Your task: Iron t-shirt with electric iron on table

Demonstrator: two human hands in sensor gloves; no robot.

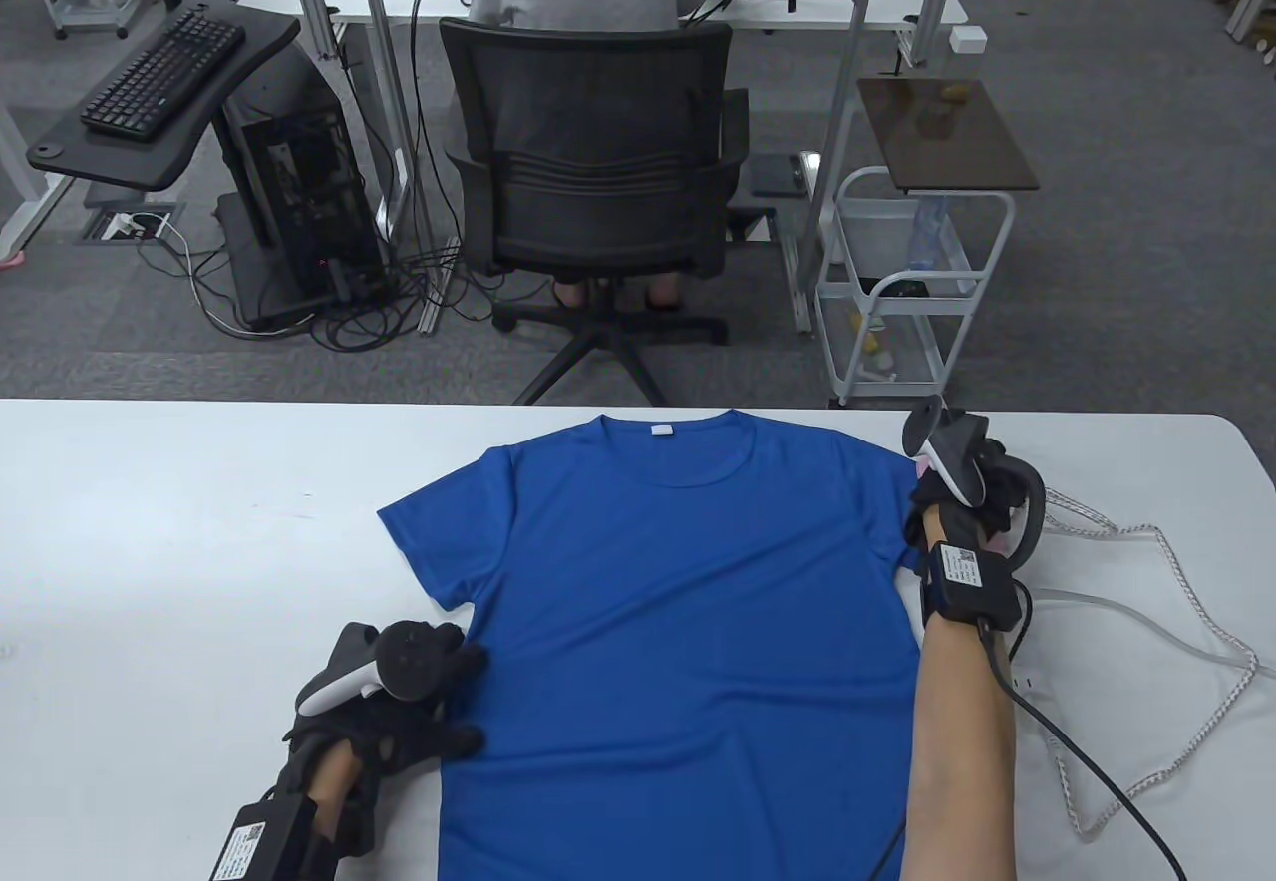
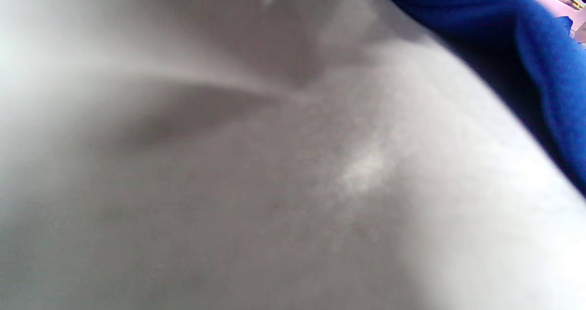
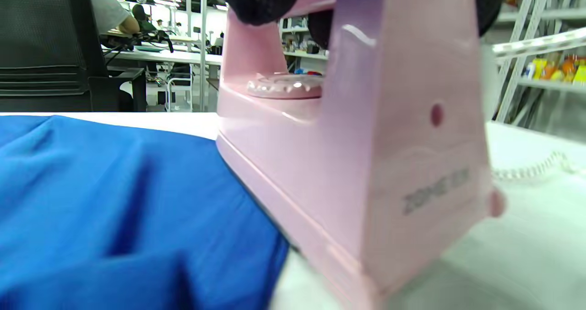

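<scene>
A blue t-shirt (image 1: 688,612) lies flat on the white table (image 1: 179,512), collar toward the far edge. My left hand (image 1: 399,712) rests on the shirt's left edge below the sleeve, fingers spread on the cloth. My right hand (image 1: 962,502) is at the shirt's right sleeve and grips the handle of a pink electric iron (image 3: 357,154). In the right wrist view the iron's soleplate sits on the edge of the blue shirt (image 3: 114,200). In the table view the iron is almost hidden under my hand. The left wrist view shows blurred table and a strip of blue shirt (image 2: 549,62).
The iron's white braided cord (image 1: 1186,642) loops over the table to the right of my right arm. Beyond the far table edge stand an office chair (image 1: 598,193) with a seated person and a white cart (image 1: 912,283).
</scene>
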